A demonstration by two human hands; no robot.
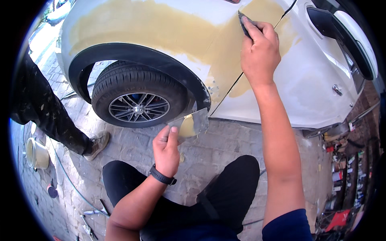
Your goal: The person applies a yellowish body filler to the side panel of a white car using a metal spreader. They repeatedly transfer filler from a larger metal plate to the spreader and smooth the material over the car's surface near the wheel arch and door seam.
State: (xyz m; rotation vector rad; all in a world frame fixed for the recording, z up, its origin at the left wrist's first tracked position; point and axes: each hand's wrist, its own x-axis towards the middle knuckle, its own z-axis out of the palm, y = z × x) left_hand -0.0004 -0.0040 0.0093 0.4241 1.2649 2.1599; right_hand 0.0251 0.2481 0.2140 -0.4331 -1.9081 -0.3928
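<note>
My right hand (262,50) grips a dark, thin-edged spreader (243,24) between thumb and fingers. Its edge meets the tan filler (189,34) smeared over the fender of a white car (273,106), close to the door seam. Lower down, my left hand (167,148) pinches a flat, translucent rectangular plate (200,120) by its near corner. A dab of yellowish filler paste (187,125) lies on that plate. The plate is in front of the car's sill, just right of the front wheel (138,106).
A person's leg in stained dark trousers (50,104) stands at left, beside a pale bucket (38,153). A thin hose (72,182) and metal tools (96,211) lie on the paving (225,140). Bottles and cans crowd shelves (341,188) at right. The side mirror (345,38) juts out.
</note>
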